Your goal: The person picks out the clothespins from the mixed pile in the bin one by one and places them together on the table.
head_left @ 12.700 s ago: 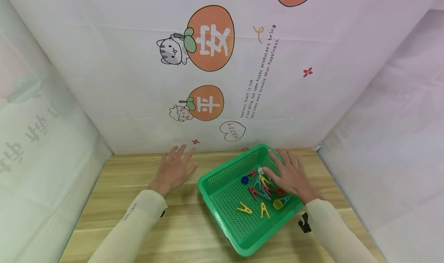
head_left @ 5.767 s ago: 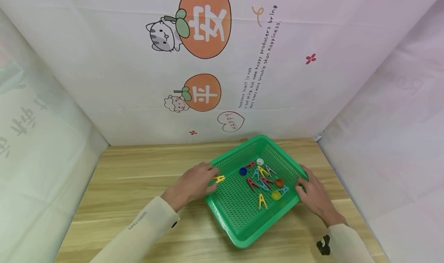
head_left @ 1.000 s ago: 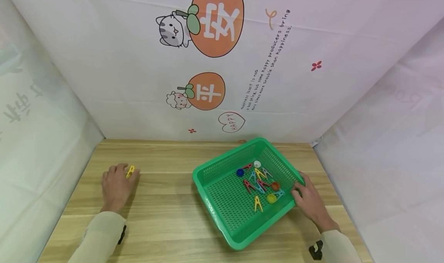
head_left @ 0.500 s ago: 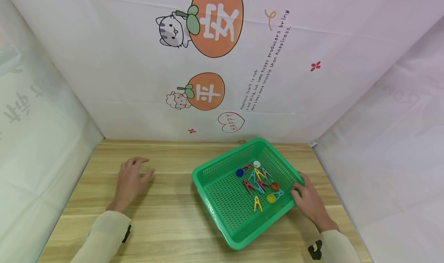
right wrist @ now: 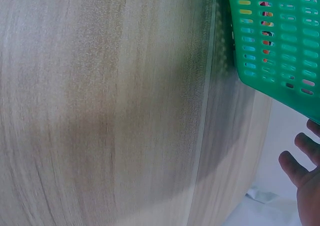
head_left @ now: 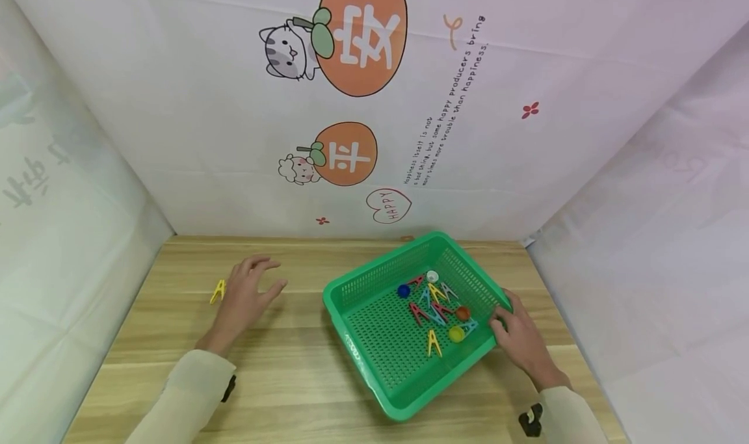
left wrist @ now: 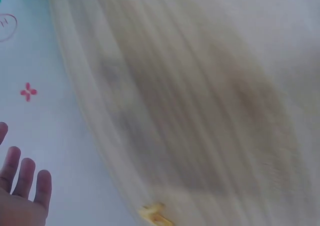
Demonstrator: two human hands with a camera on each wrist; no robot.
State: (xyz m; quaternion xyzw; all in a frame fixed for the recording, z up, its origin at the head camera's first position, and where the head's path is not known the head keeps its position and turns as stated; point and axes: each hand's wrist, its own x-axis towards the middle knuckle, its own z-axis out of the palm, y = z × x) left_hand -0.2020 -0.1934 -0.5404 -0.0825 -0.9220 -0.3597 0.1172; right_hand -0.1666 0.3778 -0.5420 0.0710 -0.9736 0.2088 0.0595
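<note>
A yellow clothespin lies on the table at the left, and it shows at the bottom of the left wrist view. Just right of it, apart from it, my left hand hovers over the table with relaxed, spread fingers and holds nothing. My right hand grips the right rim of a green plastic basket, thumb over the edge. Inside are several clothespins, among them a yellow one and a red one. A blue cap, white cap, orange cap and yellow cap lie there too.
The wooden table is bounded by a printed white cloth at the back and plain-looking cloth walls on both sides. The basket stands turned at an angle, right of the middle, its far corner close to the back cloth.
My left hand took a yellow clothespin out of the basket, carried it left and let it go on the table. It has since moved right, back toward the basket. My right hand took the rim.
</note>
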